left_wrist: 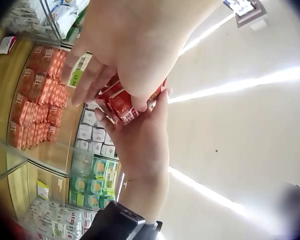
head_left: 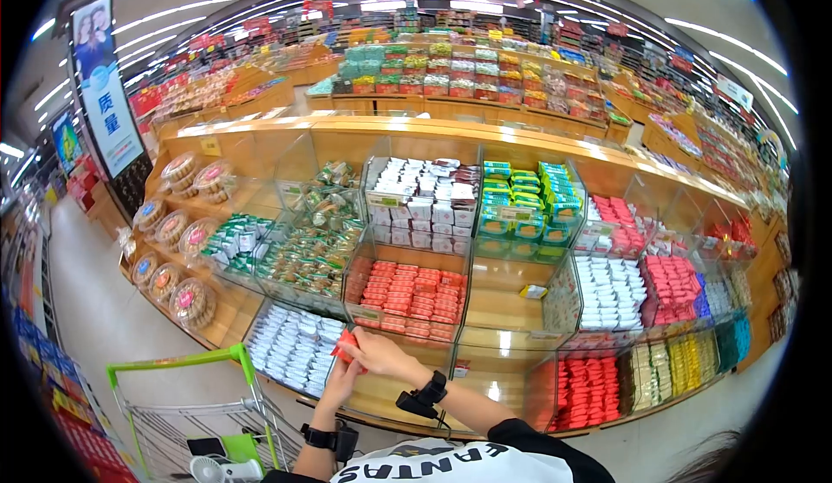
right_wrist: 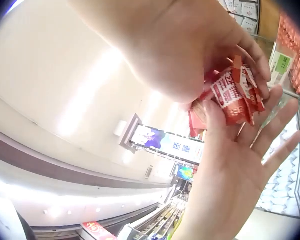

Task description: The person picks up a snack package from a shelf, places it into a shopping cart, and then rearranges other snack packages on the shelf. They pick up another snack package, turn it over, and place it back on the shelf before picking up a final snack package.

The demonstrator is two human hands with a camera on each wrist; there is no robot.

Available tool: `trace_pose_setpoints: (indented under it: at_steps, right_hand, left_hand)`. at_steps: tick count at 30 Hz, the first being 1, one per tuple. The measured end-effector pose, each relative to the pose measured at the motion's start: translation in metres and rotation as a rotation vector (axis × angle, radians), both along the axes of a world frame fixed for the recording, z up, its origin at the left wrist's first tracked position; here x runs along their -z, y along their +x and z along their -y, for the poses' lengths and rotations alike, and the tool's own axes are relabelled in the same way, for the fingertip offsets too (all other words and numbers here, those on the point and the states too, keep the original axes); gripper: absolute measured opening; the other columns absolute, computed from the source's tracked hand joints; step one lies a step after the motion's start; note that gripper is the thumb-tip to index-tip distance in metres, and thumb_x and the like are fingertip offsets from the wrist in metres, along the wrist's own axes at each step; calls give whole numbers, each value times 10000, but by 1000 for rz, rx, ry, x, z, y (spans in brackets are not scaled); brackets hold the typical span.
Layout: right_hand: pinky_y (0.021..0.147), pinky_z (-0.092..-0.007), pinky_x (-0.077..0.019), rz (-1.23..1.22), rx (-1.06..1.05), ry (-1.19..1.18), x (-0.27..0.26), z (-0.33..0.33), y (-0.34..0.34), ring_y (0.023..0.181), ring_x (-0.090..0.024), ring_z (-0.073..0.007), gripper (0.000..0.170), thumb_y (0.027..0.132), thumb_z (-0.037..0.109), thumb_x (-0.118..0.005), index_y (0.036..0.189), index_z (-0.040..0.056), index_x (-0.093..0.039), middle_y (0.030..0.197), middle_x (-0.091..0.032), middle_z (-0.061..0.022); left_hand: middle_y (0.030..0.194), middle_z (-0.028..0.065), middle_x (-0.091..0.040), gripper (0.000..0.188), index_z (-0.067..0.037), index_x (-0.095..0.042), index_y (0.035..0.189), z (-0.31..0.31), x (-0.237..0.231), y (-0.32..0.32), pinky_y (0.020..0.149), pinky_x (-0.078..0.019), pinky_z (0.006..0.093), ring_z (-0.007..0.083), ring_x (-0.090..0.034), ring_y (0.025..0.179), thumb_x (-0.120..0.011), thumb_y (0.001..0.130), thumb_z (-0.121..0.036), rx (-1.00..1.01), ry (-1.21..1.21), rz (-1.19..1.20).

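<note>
Both hands meet around a few small red snack packets [head_left: 345, 342] with white print, in front of the lower bins. My right hand [head_left: 384, 355] comes from the right and curls its fingers round them. From below, my left hand [head_left: 341, 382] pinches them with its thumb on the front, other fingers stretched out behind, as the right wrist view shows. The packets [right_wrist: 231, 97] lie bunched together there, partly covered by the right palm. In the left wrist view the red packets [left_wrist: 121, 102] show between both hands. Nearest below is a bin of white packets [head_left: 290, 344].
Clear-walled bins line a wooden display, with orange-red packets [head_left: 412, 299] just beyond the hands and red packets [head_left: 589, 388] further right. A green-handled shopping cart [head_left: 182, 360] stands at the left, carrying a white handheld fan [head_left: 221, 468]. Round plastic tubs [head_left: 192, 301] line the display's left end.
</note>
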State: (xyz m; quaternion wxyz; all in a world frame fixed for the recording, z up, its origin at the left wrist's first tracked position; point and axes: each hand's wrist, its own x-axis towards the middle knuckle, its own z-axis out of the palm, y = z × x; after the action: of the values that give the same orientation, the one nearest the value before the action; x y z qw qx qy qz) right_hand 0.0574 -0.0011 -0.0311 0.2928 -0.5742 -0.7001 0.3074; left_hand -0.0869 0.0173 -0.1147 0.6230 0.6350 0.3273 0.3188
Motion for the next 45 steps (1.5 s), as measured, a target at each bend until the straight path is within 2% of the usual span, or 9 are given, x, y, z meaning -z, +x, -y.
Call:
trace_pose_setpoints:
  at_steps: [2, 10, 15, 19, 24, 26, 31, 39, 45]
  right_hand:
    - [617, -432, -429, 64, -39, 99, 6, 2, -10, 707, -540, -387, 520, 824, 469, -397, 890, -46, -416, 749, -558, -233]
    - [855, -386, -353, -6, -309, 365, -4, 32, -33, 1021, -412, -365, 615, 765, 471, -514, 1140, 12, -353, 1109, -406, -215]
    - [952, -360, -285, -6, -477, 90, 5, 44, -41, 1137, -337, -338, 761, 753, 416, -569, 1249, -43, -218, 1214, -325, -219]
    - [921, -377, -319, -216, -499, 242, 4, 64, -55, 1107, -357, -365, 753, 746, 405, -578, 1263, -12, -223, 1197, -328, -226]
    - [860, -351, -382, -398, -568, 282, 11, 81, -70, 1069, -417, -281, 780, 685, 236, -683, 1296, 106, -216, 1208, -348, -180]
    - [796, -319, -419, -561, -631, -62, 20, 89, -74, 980, -488, -212, 735, 699, 224, -669, 1288, 125, -241, 1173, -414, -143]
    - [761, -302, -432, -592, -719, -180, 34, 107, -74, 941, -512, -167, 670, 689, 217, -675, 1250, 106, -325, 1139, -473, -74]
    - [825, -278, -404, -625, -760, -49, 0, 114, -73, 1017, -455, -163, 650, 695, 126, -665, 1248, 85, -326, 1187, -402, -86]
    - [785, -289, -426, -595, -769, -56, -11, 111, -85, 898, -522, -167, 600, 664, 130, -692, 1163, 42, -372, 1042, -499, -95]
  left_hand:
    - [1116, 99, -452, 373, 3, -312, 1199, 15, -12, -5, 809, -432, 294, 166, -478, 999, -401, 876, -162, -124, 3, 113]
    - [1143, 71, -430, 489, -42, -311, 1218, 51, -34, -51, 888, -362, 287, 163, -439, 1049, -513, 773, -15, -346, 111, 188]
    - [1043, 69, -483, 398, -29, -384, 1125, 83, -42, -62, 829, -388, 259, 144, -482, 961, -523, 754, 5, -530, 115, 277]
    - [1016, 68, -501, 380, -25, -400, 1101, 117, -54, -71, 810, -393, 244, 134, -491, 941, -536, 747, 1, -616, 121, 263]
    - [1000, 65, -514, 419, -12, -415, 1121, 172, -73, -77, 789, -409, 245, 126, -503, 928, -572, 733, -29, -712, 32, 184]
    - [980, 54, -524, 419, -8, -432, 1114, 185, -64, -79, 779, -411, 239, 115, -506, 907, -584, 727, -49, -814, 68, 164]
    - [967, 49, -526, 328, 0, -477, 1058, 205, -56, -80, 767, -396, 223, 99, -495, 878, -555, 757, -103, -927, 71, 101]
    - [989, 61, -505, 325, -13, -452, 1080, 205, -71, -74, 767, -397, 224, 107, -491, 885, -510, 777, -115, -816, 39, 255]
    - [909, 44, -496, 300, -43, -447, 1069, 203, -70, -92, 688, -418, 199, 85, -486, 788, -495, 780, -110, -893, 24, 268]
